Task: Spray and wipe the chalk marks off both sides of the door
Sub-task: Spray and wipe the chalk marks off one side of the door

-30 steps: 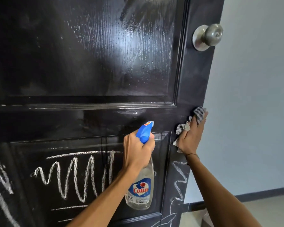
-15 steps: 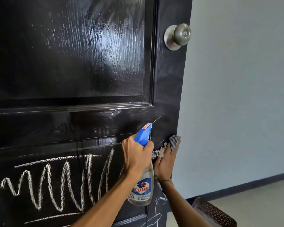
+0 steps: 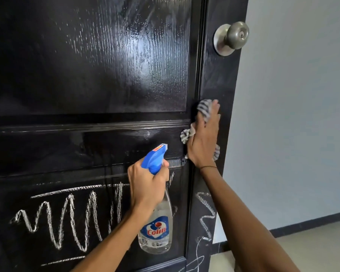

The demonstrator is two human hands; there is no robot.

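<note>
At right of centre we see one striped cloth (image 3: 204, 109) pinned flat against the black door (image 3: 90, 75) under our right hand (image 3: 203, 138) — fingers straight and together, pressing it. Lower centre, our left hand (image 3: 147, 185) curls tight round the neck of one spray bottle (image 3: 156, 230), nozzle aimed at the door. Two chalk scribbles (image 3: 67, 218) remain — one on the lower panel, one below the cloth.

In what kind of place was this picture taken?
Probably a room inside a home. A black panelled door with a round metal doorknob stands open beside a plain pale wall, and a dark skirting board runs above a light floor.
</note>
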